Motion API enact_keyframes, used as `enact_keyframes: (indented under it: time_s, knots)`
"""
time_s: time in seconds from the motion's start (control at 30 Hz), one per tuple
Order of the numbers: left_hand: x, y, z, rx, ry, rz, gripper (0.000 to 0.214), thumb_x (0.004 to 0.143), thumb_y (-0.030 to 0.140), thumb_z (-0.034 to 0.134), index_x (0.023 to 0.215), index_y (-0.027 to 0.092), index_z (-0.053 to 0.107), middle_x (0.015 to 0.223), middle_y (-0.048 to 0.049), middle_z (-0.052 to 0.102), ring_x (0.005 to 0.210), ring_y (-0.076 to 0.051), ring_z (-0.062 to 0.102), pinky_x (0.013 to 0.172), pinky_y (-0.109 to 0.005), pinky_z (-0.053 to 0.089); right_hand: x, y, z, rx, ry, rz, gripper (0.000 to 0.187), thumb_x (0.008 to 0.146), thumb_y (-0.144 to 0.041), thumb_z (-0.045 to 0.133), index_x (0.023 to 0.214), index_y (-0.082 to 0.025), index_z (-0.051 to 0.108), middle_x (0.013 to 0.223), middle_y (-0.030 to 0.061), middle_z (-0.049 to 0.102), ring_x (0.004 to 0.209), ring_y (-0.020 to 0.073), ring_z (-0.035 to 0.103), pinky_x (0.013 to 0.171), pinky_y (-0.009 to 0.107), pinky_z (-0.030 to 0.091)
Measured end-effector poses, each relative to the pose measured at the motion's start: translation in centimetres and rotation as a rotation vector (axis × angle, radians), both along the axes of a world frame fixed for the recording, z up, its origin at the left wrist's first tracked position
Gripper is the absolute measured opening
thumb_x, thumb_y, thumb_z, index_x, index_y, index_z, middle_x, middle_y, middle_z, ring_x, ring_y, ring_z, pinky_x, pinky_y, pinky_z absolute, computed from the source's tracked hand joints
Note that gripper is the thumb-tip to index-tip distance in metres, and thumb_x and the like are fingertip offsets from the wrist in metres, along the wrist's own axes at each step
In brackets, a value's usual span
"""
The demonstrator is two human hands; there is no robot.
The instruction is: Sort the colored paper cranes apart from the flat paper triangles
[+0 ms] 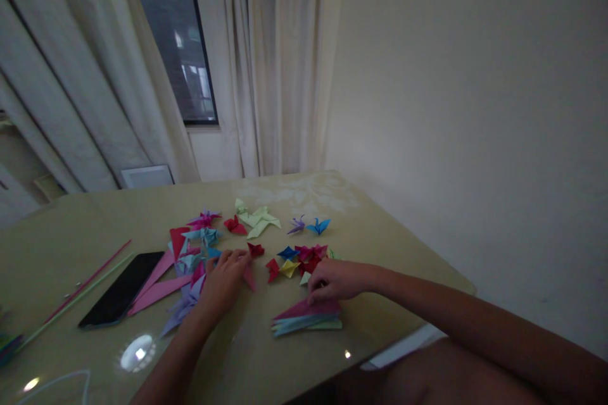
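Note:
My left hand (227,277) rests palm down beside a heap of folded papers, its fingers bent a little and apart. A pink folded paper piece (249,276) pokes out at its fingertips; whether they touch it is hard to see. My right hand (338,280) is closed, fingers curled inward over the back edge of a fanned stack of folded papers (308,321), pink on top with light blue and pale green beneath. What its fingertips hold is hidden. Close behind it lie dark red origami (311,256), a yellow piece (289,269) and a blue piece (287,253).
Farther back sit a purple crane (297,224), a blue crane (318,226) and pale green origami (259,219). At left are a black phone (121,288), pink paper strips (159,294) and two thin sticks (85,285). A wall (475,107) borders the table's right side.

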State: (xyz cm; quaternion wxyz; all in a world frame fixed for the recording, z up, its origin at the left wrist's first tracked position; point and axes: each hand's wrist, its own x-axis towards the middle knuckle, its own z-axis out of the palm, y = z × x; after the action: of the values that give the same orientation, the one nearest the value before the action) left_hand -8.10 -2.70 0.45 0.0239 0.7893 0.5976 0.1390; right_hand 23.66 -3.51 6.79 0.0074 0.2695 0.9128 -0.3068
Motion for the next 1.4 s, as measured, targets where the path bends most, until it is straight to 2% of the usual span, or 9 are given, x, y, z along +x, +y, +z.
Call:
enact_keyframes:
  time_s: [0.1, 0.2, 0.43, 0.6, 0.77, 0.87, 1.0, 1.17, 1.4]
  knots:
    - [-0.7, 0.0, 0.3, -0.091, 0.088, -0.045, 0.060, 0.091, -0.001, 0.038, 0.129, 0.032, 0.070, 0.143, -0.0105, 0.067, 0.134, -0.033, 0.057, 0.113, -0.062, 0.030, -0.2, -0.2, -0.4, 0.101, -0.049, 0.025, 0.018, 0.098, -0.025, 0.070, 0.086, -0.015, 0.079, 0.074, 0.0012, 0.073, 0.064, 0.0121, 0.057, 0.061, 0.022, 0.035]
    - [-0.4, 0.0, 0.4, -0.091, 0.101, -0.093, 0.053, 0.096, 0.003, 0.034, 0.119, 0.032, 0.073, 0.134, -0.0099, 0.070, 0.128, -0.032, 0.060, 0.113, -0.062, 0.029, -0.4, -0.3, -0.5, 0.162, -0.101, 0.051, 0.016, 0.095, -0.025, 0.073, 0.083, -0.017, 0.080, 0.076, 0.0023, 0.074, 0.065, 0.0136, 0.057, 0.061, 0.024, 0.034]
    - [0.1, 0.3, -0.1, 0.014, 0.059, -0.156, 0.032, 0.096, 0.007, 0.048, 0.102, 0.029, 0.071, 0.131, -0.0066, 0.070, 0.129, -0.030, 0.057, 0.114, -0.055, 0.029, -0.5, -0.3, -0.4, 0.138, -0.092, 0.033, 0.008, 0.093, -0.022, 0.074, 0.095, -0.018, 0.081, 0.081, 0.0025, 0.075, 0.070, 0.0143, 0.061, 0.064, 0.023, 0.038]
    - [0.3, 0.4, 0.3, 0.155, -0.234, -0.246, 0.018, 0.102, 0.023, 0.051, 0.106, 0.027, 0.068, 0.135, -0.0064, 0.071, 0.131, -0.028, 0.059, 0.111, -0.052, 0.034, -0.9, -0.2, -0.5, 0.229, -0.133, 0.023, 0.015, 0.090, -0.029, 0.078, 0.099, -0.018, 0.081, 0.092, 0.0052, 0.073, 0.081, 0.0174, 0.063, 0.069, 0.024, 0.041]
    - [1.8, -0.5, 1.1, 0.206, -0.673, -0.161, 0.018, 0.098, 0.039, 0.061, 0.101, 0.023, 0.069, 0.104, -0.0068, 0.078, 0.099, -0.025, 0.072, 0.098, -0.045, 0.051, -1.1, 0.3, -0.2, 0.235, -0.036, -0.044, 0.016, 0.090, -0.031, 0.079, 0.097, -0.016, 0.081, 0.100, 0.0080, 0.071, 0.086, 0.0183, 0.064, 0.074, 0.026, 0.044]
    - [3.1, -1.6, 1.2, 0.046, -0.949, -0.187, 0.027, 0.094, 0.047, 0.068, 0.103, 0.021, 0.068, 0.102, -0.0064, 0.077, 0.089, -0.022, 0.075, 0.077, -0.033, 0.058, -1.1, 0.4, 0.2, 0.187, 0.124, -0.166, 0.022, 0.093, -0.033, 0.078, 0.104, -0.014, 0.079, 0.092, 0.0060, 0.071, 0.082, 0.0176, 0.064, 0.073, 0.026, 0.044]
    - [4.8, -2.9, 1.2, -0.140, -1.010, -0.313, 0.026, 0.092, 0.044, 0.072, 0.103, 0.021, 0.074, 0.098, -0.0061, 0.080, 0.089, -0.021, 0.076, 0.078, -0.030, 0.059, -1.2, 0.3, 0.6, 0.111, 0.335, -0.277, 0.045, 0.090, -0.047, 0.079, 0.121, -0.016, 0.073, 0.090, 0.0040, 0.073, 0.076, 0.0168, 0.063, 0.068, 0.025, 0.044]
    - [5.5, -3.2, 1.7, -0.249, -1.052, -0.357, 0.027, 0.093, 0.043, 0.071, 0.104, 0.020, 0.077, 0.102, -0.0081, 0.081, 0.093, -0.023, 0.076, 0.083, -0.032, 0.060, -1.5, 0.3, 0.6, -0.093, 0.485, -0.347, 0.035, 0.099, -0.048, 0.065, 0.095, -0.015, 0.076, 0.078, 0.0037, 0.073, 0.070, 0.0151, 0.064, 0.065, 0.024, 0.045]
    - [4.9, -2.8, 2.4, -0.352, -1.070, -0.341, 0.034, 0.087, 0.050, 0.077, 0.096, 0.017, 0.079, 0.093, -0.0071, 0.081, 0.082, -0.021, 0.073, 0.071, -0.027, 0.056, -1.3, 0.9, -0.1, -0.304, 0.628, -0.548, 0.044, 0.084, -0.058, 0.079, 0.084, -0.015, 0.071, 0.071, 0.0013, 0.068, 0.065, 0.0145, 0.061, 0.059, 0.024, 0.045]
